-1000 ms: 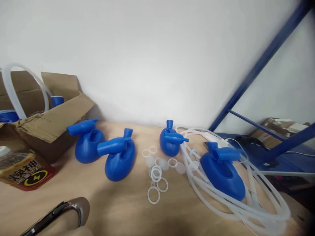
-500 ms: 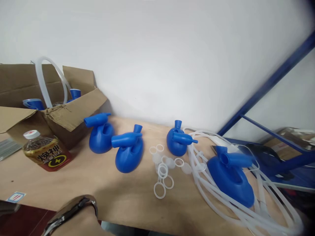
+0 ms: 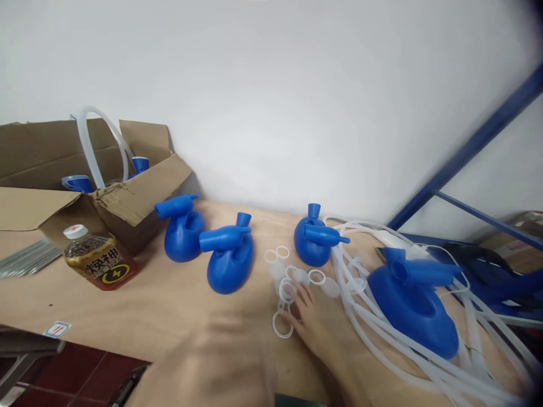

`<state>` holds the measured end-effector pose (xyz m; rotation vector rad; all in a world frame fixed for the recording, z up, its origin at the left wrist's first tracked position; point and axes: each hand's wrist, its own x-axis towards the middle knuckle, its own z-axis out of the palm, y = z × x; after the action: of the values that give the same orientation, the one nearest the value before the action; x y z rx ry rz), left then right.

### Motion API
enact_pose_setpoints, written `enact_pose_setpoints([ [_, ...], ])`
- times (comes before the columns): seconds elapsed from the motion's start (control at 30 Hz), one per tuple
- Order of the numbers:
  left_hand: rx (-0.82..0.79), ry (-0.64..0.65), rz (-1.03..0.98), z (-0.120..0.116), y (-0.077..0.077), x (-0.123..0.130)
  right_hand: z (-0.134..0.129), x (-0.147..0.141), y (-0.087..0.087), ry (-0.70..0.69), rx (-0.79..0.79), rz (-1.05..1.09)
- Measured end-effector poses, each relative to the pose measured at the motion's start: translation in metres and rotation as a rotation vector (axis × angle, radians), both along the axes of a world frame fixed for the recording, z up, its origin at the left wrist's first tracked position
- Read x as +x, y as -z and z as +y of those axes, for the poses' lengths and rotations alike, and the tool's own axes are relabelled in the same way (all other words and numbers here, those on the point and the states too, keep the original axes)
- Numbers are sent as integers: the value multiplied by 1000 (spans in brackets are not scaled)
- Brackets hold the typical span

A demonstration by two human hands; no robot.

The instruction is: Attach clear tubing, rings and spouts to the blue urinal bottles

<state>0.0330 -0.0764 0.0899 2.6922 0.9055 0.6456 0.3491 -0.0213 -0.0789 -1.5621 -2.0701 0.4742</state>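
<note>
My right hand [image 3: 313,319] reaches over a small pile of translucent white plastic caps with ring-shaped loops [image 3: 283,324]. Its fingers are stretched and somewhat apart, with the fingertips at the caps. Motion smears my left hand [image 3: 224,356] at the lower middle, above the table's front part, and its fingers cannot be made out. Behind the caps stand blue plastic urinal-like bottles, each with a handle and a spout: one [image 3: 231,265] left of the pile, another [image 3: 311,243] just behind it. A larger-looking blue bottle [image 3: 418,311] rests at the right among clear tubes [image 3: 373,333].
A further blue bottle [image 3: 182,237] stands beside an open cardboard box [image 3: 144,192] holding blue bottles and a tube. In front of the box is a drink bottle [image 3: 102,260]. Thin metallic-looking strips [image 3: 31,260] lie at the left. Blue metal shelving [image 3: 470,141] borders the right.
Both hands have come into view from below; the right one has reached the caps. The camera has turned slightly left, so most things sit further right.
</note>
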Motion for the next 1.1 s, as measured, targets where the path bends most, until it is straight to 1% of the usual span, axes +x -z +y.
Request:
enact_pose_setpoints([
  [0.07,38,-218,-29,40,-1,10,6,-4,19,-4,8,0],
  [0.1,71,-351,-43,62,0,15,7,-6,26,-11,13,5],
  [0.13,134,-540,1,83,2,19,7,-6,30,-16,23,14],
  [0.17,170,-654,94,103,5,22,7,-6,33,-18,37,28],
  [0.2,201,-711,165,119,9,23,6,-5,34,-17,55,47],
  [0.27,199,-742,297,142,18,21,5,-3,33,-11,90,103],
  [0.33,159,-735,375,153,26,13,4,0,31,10,106,168],
  [0.4,141,-730,393,154,31,2,2,2,29,53,107,224],
  [0.57,193,-718,324,149,37,-26,-4,-4,24,147,67,337],
  [0.63,200,-673,296,148,40,-37,-6,-9,20,161,51,388],
  [0.7,179,-588,238,148,44,-47,-7,-12,16,158,50,443],
  [0.77,142,-468,165,147,47,-55,-7,-12,12,134,53,516],
  [0.9,101,-218,103,140,53,-57,2,-16,-2,114,29,702],
  [1.0,84,-63,105,133,52,-49,27,-30,-22,70,-19,807],
  [1.1,80,26,126,127,46,-37,70,-50,-45,3,-25,824],
])
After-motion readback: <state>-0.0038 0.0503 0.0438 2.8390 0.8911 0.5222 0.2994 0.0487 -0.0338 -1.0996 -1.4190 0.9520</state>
